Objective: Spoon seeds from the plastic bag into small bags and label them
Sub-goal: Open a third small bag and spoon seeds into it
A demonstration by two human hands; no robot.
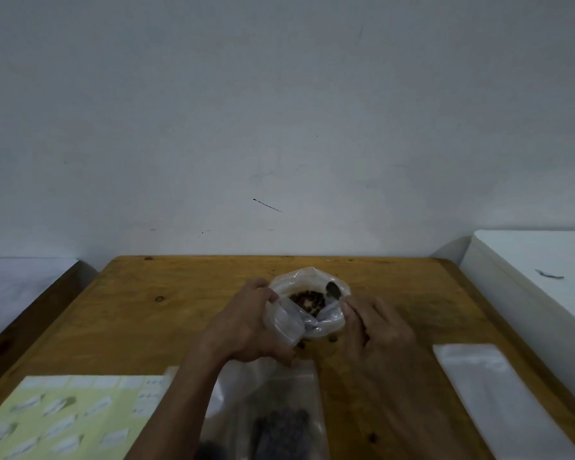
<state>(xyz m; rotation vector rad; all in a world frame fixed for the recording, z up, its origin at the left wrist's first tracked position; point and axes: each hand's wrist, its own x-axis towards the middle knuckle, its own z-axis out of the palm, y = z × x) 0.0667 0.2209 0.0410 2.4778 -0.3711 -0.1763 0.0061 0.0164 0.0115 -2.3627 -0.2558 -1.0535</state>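
Wooden table (180,310) fills the lower half of the frame, set against a plain grey wall. At centre, a clear plastic bag (307,303) sits open with dark brown seeds (307,301) heaped inside. The left hand (246,323) grips the bag's left rim, fingers curled closed around the bunched plastic. The right hand (377,330) is just right of the bag, fingers closed on the handle of a spoon (333,290), whose dark bowl rests inside the bag's upper right edge. Below the hands, at bottom centre, lies a small clear bag (279,423) already holding dark seeds. A pale yellow sheet of white labels (63,423) lies at lower left. Flat empty clear bags (492,396) lie at lower right, well apart from the open bag.
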